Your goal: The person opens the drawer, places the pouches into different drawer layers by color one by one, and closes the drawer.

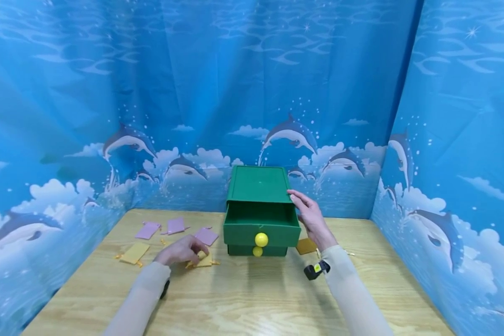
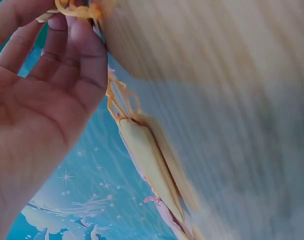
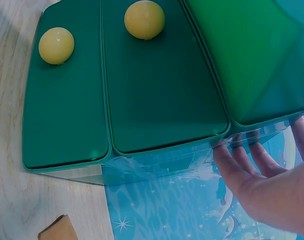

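My left hand curls its fingers onto a yellow drawstring pouch on the table, left of a green two-drawer box. In the left wrist view the fingertips meet at an orange cord. Most of that pouch is out of that view. My right hand rests its fingers against the box's right side near the top edge, thumb up at the corner. The upper drawer stands pulled out in the head view, and its visible inside is bare. Both drawer fronts carry a round yellow knob.
Three pink pouches and another yellow pouch lie at the table's left. A brown pouch lies right of the box, partly behind my right wrist. A blue dolphin-print curtain hangs behind the wooden table.
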The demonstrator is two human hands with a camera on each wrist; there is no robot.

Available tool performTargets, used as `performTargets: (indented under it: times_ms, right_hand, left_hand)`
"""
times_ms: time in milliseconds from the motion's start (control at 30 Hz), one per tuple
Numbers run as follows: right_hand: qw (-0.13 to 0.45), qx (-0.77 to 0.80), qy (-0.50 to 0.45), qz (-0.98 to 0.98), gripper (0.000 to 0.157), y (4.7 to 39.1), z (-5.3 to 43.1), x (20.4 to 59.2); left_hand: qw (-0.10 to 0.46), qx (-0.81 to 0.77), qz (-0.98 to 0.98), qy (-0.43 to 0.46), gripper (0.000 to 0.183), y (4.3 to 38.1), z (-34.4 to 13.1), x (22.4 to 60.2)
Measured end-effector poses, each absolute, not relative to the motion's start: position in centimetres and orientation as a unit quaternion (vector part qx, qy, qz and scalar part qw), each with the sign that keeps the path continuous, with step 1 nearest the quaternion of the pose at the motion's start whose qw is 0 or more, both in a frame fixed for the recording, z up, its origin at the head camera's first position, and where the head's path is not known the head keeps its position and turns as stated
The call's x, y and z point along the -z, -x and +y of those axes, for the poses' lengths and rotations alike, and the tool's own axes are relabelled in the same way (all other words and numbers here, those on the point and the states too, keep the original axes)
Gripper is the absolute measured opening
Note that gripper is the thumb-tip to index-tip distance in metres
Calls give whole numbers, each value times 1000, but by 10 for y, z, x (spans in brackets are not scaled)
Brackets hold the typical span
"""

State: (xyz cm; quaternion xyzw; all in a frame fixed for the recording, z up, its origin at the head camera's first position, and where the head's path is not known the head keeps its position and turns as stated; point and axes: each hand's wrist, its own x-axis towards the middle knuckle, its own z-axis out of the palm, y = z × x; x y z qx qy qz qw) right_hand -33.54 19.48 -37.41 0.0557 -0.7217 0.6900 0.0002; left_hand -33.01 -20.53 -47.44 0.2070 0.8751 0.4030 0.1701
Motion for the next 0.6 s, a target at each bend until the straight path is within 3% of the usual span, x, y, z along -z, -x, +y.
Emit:
performTargets:
  times_ms: [300, 600]
  right_hand:
    - [1, -694, -54, -718, 49, 336, 195, 372]
    - [-14, -701, -52, -711, 46, 333, 193, 368]
  left_hand:
    - [102, -428, 873, -212, 33, 329, -204, 467]
    - [46, -484, 863, -139, 28, 322, -203, 454]
